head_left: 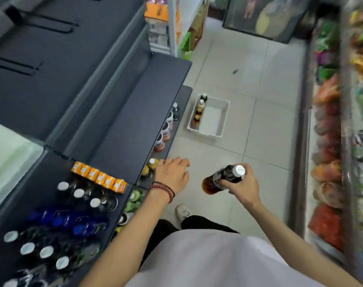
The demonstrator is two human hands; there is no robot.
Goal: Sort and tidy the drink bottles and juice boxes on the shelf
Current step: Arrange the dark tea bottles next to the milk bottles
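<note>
Dark brown plastic drink bottle (222, 180) with a white cap sits tilted in the right hand (241, 186), fingers curled round it, above the tiled floor (259, 131). The left hand (172, 172), fingers spread and loose, hovers by the dark grey shelf (124, 129) edge, near yellow white-capped bottles (150, 166). A white plastic bin (222, 119) stands on the floor.

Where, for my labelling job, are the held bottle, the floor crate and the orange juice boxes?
held bottle (222, 176), head view, on its label.
floor crate (212, 121), head view, on its bare bottom.
orange juice boxes (99, 176), head view, mid-row box top.
</note>
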